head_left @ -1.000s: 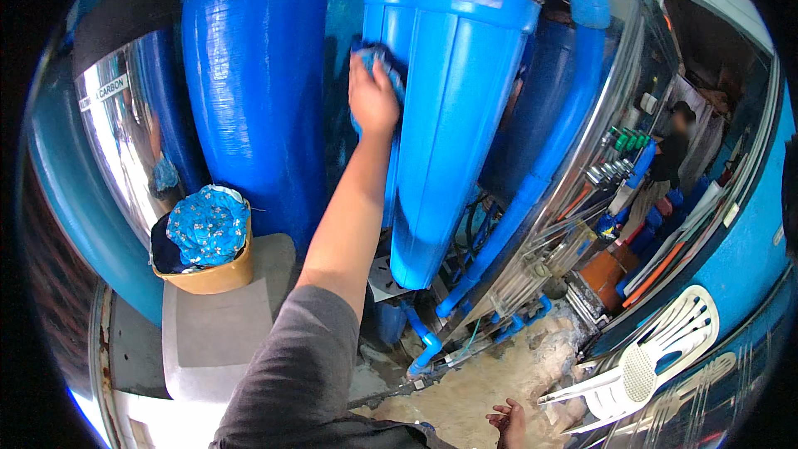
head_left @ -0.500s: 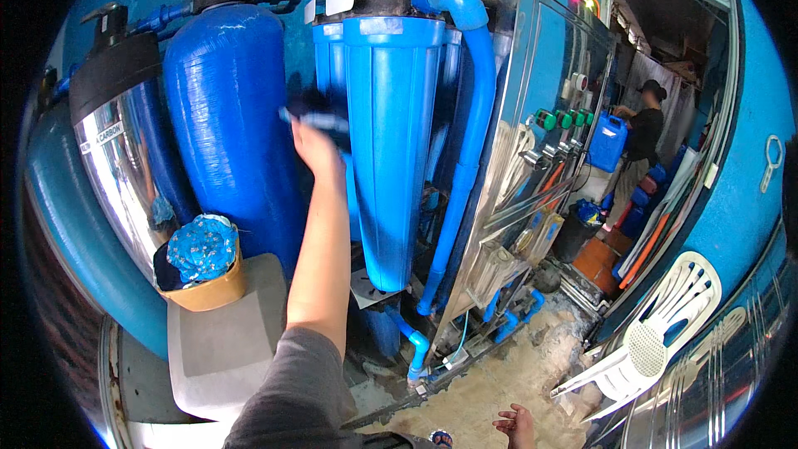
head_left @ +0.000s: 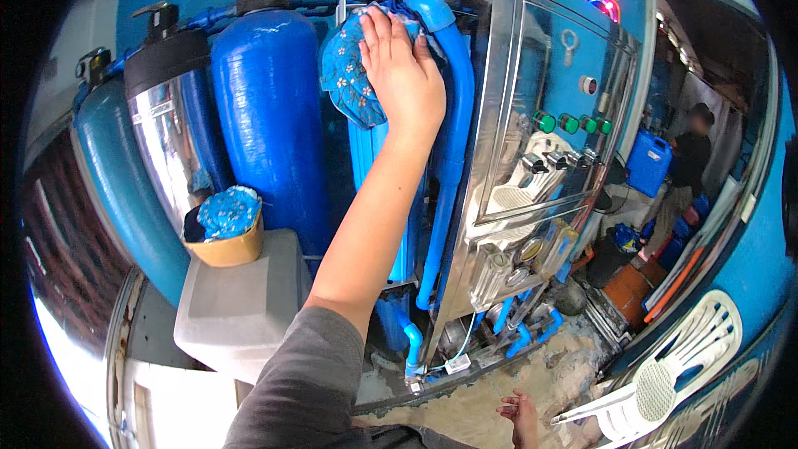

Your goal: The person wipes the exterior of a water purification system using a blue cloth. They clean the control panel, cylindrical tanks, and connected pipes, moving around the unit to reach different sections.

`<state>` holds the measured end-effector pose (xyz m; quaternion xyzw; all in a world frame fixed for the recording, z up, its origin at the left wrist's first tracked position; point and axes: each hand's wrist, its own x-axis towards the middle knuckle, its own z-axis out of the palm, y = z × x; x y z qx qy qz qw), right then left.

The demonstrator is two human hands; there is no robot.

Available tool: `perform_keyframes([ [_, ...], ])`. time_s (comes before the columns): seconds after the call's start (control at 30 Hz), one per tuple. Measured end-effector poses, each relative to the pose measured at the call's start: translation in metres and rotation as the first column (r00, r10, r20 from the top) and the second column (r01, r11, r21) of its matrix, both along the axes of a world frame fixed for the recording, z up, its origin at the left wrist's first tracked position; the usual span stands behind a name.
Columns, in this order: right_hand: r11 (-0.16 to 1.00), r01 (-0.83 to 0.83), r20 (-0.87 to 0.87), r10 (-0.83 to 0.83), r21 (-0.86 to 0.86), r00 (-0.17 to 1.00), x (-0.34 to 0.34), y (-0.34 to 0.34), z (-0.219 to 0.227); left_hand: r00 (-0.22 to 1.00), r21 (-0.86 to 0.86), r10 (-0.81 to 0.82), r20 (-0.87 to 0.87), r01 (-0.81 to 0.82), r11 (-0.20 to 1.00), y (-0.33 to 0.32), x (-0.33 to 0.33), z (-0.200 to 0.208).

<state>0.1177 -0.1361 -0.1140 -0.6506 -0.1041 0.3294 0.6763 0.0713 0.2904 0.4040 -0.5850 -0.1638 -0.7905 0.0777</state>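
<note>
My left hand [head_left: 399, 66] presses a blue flowered cloth [head_left: 345, 66] against the upper part of a tall blue filter housing [head_left: 364, 158]. Its fingers lie extended over the bunched cloth, which hides the housing's top. A thick blue pipe [head_left: 453, 116] bends down right beside this hand. Low in the picture, my right hand [head_left: 519, 416] hangs over the floor, its fingers apart and loosely bent, holding nothing.
A tan container [head_left: 223, 251] with another flowered cloth [head_left: 229, 212] stands on a grey bin [head_left: 241, 299]. Tall tanks [head_left: 266, 100] line the left. Right of the pipe stands a steel cabinet [head_left: 499, 75]. White plastic chairs [head_left: 657, 391] stand at right; another person [head_left: 692, 154] is in the doorway.
My left hand has moved right and up, from beside the housing onto its top front, with the cloth now spread under it. The view has shifted; my right hand stays low.
</note>
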Motion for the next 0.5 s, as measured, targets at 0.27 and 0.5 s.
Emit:
perform_keyframes([
  [0.27, 0.999, -0.031, -0.012, 0.031, 0.011, 0.999, 0.047, -0.022, 0.003, 0.946, -0.358, -0.324, -0.011, 0.299, 0.884, 0.044, -0.042, -0.059],
  [0.5, 0.985, -0.173, 0.031, 0.174, -0.009, 0.984, 0.066, -0.017, -0.007, 0.66, -0.491, -0.751, 0.011, 0.658, 0.571, 0.097, -0.061, -0.019],
])
